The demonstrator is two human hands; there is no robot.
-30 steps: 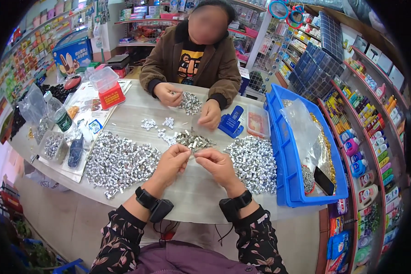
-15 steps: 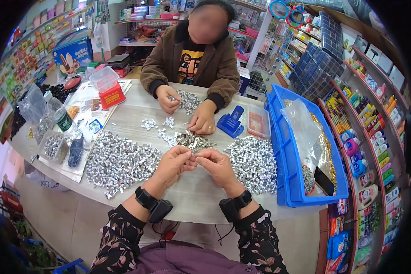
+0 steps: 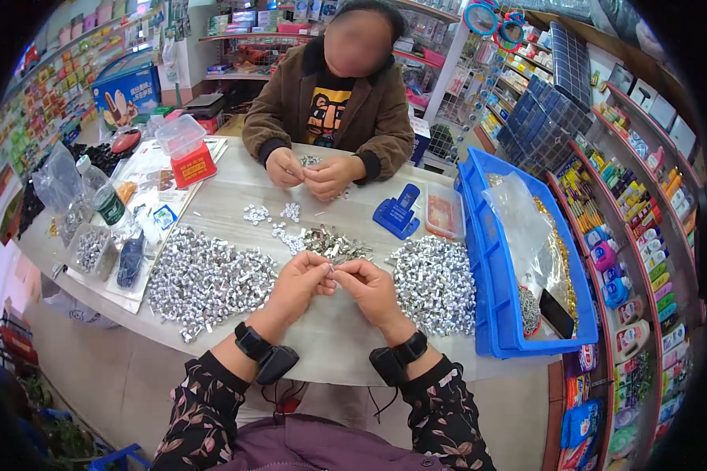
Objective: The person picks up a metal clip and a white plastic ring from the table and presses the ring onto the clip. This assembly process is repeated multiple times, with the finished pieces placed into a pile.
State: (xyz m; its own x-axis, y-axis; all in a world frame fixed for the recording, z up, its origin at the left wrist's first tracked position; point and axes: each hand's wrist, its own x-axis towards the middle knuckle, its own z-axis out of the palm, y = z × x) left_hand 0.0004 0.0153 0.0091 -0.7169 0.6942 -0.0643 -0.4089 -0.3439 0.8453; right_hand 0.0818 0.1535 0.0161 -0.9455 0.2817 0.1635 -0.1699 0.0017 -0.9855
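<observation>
Pinches a tiny metal piece between the thumb and forefinger tips of the left hand and those of the right hand, with both sets of fingertips nearly touching above the table. Curls the remaining fingers inward, partly hidden from view. Cannot tell the exact shape of the piece, too small and half covered by the fingertips. Wears black wrist devices, well back from the fingers.

Has a loose heap of dull metal pieces just beyond the fingertips and, farther off and slightly left, little clusters of white pieces. Has a broad silvery pile left of the fingers and a second silvery pile right of them. Farther right of the fingers, has a blue crate with a clear plastic bag inside; beyond and to the right, a blue plastic device near a clear box. Faces a co-worker beyond the fingers, with the co-worker's hands close together.
</observation>
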